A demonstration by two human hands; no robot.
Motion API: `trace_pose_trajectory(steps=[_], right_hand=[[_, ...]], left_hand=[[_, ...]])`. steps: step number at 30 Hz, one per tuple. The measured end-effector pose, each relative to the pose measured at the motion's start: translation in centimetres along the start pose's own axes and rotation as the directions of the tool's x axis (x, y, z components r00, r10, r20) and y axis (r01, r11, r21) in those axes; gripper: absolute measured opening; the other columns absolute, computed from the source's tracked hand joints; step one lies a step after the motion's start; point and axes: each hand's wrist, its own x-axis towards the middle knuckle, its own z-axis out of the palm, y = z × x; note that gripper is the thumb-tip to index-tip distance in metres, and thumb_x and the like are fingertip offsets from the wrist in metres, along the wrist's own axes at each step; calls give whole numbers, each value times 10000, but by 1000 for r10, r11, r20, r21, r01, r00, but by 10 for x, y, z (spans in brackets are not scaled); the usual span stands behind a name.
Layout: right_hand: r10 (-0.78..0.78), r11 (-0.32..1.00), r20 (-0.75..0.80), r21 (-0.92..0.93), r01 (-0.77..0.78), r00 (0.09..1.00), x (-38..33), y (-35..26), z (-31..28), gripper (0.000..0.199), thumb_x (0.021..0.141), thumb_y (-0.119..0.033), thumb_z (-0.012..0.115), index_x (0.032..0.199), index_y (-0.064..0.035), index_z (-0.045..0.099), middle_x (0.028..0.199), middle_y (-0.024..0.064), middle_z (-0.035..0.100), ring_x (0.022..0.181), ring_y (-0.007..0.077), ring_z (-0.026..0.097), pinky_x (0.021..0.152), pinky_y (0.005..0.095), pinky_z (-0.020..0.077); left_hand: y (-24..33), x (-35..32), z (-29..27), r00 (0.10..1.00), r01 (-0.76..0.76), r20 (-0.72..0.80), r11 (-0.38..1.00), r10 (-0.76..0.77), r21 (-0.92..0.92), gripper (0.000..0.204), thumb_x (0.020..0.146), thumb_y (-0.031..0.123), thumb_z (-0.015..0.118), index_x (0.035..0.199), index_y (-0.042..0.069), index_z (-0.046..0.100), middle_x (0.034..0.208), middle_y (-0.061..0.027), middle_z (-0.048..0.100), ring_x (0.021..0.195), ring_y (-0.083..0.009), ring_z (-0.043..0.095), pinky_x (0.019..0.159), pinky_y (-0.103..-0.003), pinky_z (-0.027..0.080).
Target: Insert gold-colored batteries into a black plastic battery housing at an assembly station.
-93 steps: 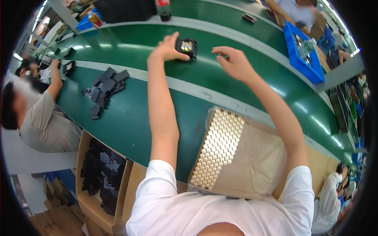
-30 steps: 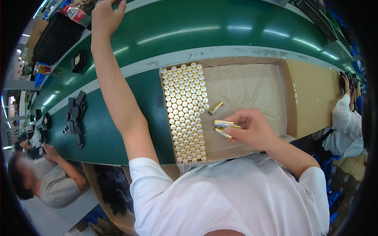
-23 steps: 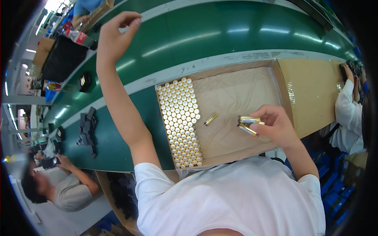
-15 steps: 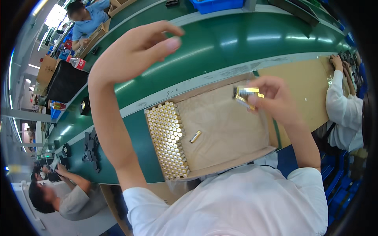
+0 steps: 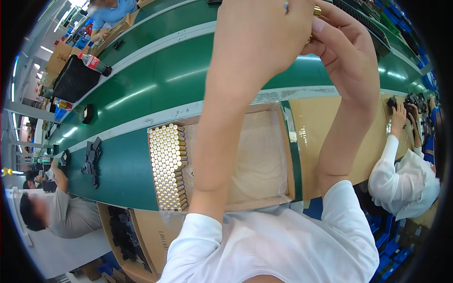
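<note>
My two hands are raised together over the green work surface, at the top of the view. My right hand (image 5: pixel 347 52) is closed, thumb and fingers pinching gold-coloured batteries (image 5: pixel 317 10), of which only small parts show. Against it lies my left hand (image 5: pixel 259 42), its back toward me and its fingers curled at the upper edge; what they grip is hidden. Below my arms sits an open carton (image 5: pixel 290 165) lined with clear plastic. Upright batteries (image 5: pixel 165 162) are packed in rows along its left side. My left forearm covers the middle of the carton.
Black plastic parts (image 5: pixel 92 162) lie heaped to the left, and a lower box (image 5: pixel 134 236) holds more. A flat cardboard sheet (image 5: pixel 306 137) lies right of the carton. Co-workers sit at left, far left and right. A drink bottle (image 5: pixel 94 63) stands at the far left.
My right hand has risen from above the carton with the batteries. My left hand has moved right to meet it. The view has shifted, and my left forearm now hides the loose battery's spot.
</note>
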Motion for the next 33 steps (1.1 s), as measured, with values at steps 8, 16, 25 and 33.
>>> trace_pose_trajectory(steps=[8, 16, 25, 33], right_hand=[[-84, 995, 129, -39, 90, 988, 6, -4, -7, 463, 962, 5, 730, 1389, 106, 584, 970, 162, 766, 778, 195, 740, 740, 252, 641], [48, 949, 82, -313, -20, 995, 12, -4, 6, 375, 993, -25, 716, 1357, 16, 635, 954, 108, 753, 729, 140, 681, 687, 229, 587], [-48, 944, 2, -327, 46, 999, 9, 33, 18, 337, 955, -38, 677, 1291, -16, 686, 881, 30, 681, 688, 64, 544, 589, 182, 445], [-124, 929, 21, -349, 123, 992, 19, 42, 12, 284, 967, -37, 669, 1248, -11, 694, 853, 30, 669, 627, 75, 534, 556, 182, 441]], left_hand=[[-8, -10, 46, 842, -77, -492, 854, -221, -515, 437, 1076, 369, 600, 843, 3, 655, 738, -54, 646, 627, -130, 483, 549, -292, 404], [-34, -8, 42, 886, -22, -363, 756, -289, -654, 394, 1054, 280, 579, 769, 11, 630, 658, -35, 597, 605, -117, 455, 534, -288, 393], [-53, -8, 33, 890, -18, -352, 750, -289, -661, 313, 1036, 168, 553, 760, 21, 569, 695, -29, 542, 653, -126, 407, 588, -323, 381], [-51, -8, 31, 913, -71, -331, 706, -240, -705, 298, 1039, 153, 526, 767, 39, 570, 700, -9, 524, 667, -109, 390, 590, -292, 362]])
